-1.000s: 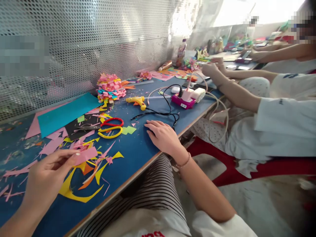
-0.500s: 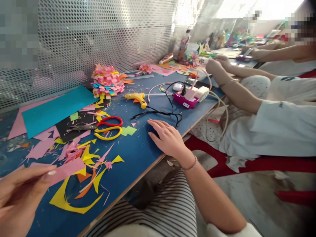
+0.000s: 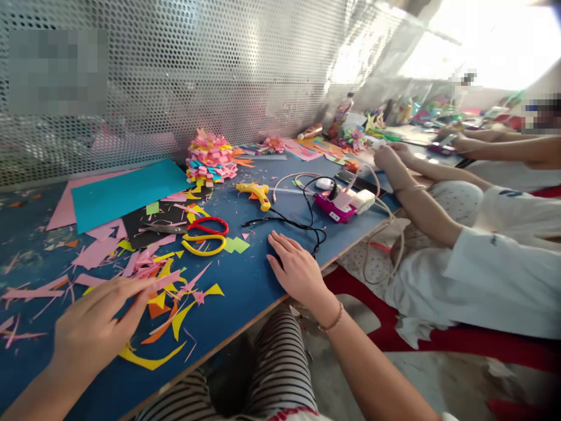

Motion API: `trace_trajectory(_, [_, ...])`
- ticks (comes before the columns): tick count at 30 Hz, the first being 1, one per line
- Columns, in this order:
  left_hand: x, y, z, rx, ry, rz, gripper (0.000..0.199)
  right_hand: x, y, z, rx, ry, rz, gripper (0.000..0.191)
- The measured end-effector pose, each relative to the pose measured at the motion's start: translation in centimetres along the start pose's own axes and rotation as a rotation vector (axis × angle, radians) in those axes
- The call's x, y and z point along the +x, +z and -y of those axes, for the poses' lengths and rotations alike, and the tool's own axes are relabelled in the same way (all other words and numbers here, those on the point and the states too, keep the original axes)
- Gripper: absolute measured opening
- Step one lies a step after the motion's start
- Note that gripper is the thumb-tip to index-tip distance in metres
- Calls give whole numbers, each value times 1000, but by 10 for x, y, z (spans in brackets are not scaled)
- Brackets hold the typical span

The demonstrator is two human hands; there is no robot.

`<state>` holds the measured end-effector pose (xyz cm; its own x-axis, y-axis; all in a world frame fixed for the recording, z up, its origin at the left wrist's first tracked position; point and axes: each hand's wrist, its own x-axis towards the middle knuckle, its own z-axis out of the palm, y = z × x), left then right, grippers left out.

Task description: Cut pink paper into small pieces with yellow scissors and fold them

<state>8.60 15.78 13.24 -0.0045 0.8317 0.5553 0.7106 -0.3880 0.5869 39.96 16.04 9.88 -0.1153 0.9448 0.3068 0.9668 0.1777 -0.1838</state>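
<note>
Between the thumb and fingers of my left hand point(image 3: 103, 321) is a strip of pink paper point(image 3: 168, 279), held over paper scraps. My right hand point(image 3: 300, 269) rests palm down on the blue table point(image 3: 249, 280) near its front edge, fingers apart and holding nothing. Scissors point(image 3: 205, 236) with one red and one yellow handle lie between the hands, farther back, beside green paper pieces point(image 3: 236, 245). Beyond my right hand lie a yellow glue gun point(image 3: 256, 193) and its black cable. A layered paper flower ball point(image 3: 210, 158) stands near the mesh wall.
Blue sheets point(image 3: 129, 193) lie at the back left. A purple power strip point(image 3: 335, 207) with plugs and pale cables is at the right edge. Bottle point(image 3: 342, 115) and paper flowers stand farther back. Other people's arms point(image 3: 429, 207) reach over the table on the right.
My left hand has moved right and away from me with the pink strip. The view has shifted, so the table's things appear lower and farther right. My right hand stays on the table.
</note>
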Motion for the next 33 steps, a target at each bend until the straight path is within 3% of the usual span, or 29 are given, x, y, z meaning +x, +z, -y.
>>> trace_trajectory(2, [4, -1, 6, 172, 289, 17, 16, 0, 1, 0, -9, -4, -12, 44])
trace_trajectory(4, [5, -2, 12, 250, 373, 15, 12, 0, 3, 0, -13, -1, -34, 43])
trace_trajectory(16, [-2, 1, 11, 114, 490, 107, 9, 2, 10, 6, 5, 128, -103, 35])
trace_trajectory(23, [3, 1, 17, 123, 617, 31, 11, 3, 14, 7, 34, 186, -127, 33])
trace_trajectory(33, [4, -4, 17, 124, 545, 100, 15, 1, 14, 9, 45, 219, -166, 30])
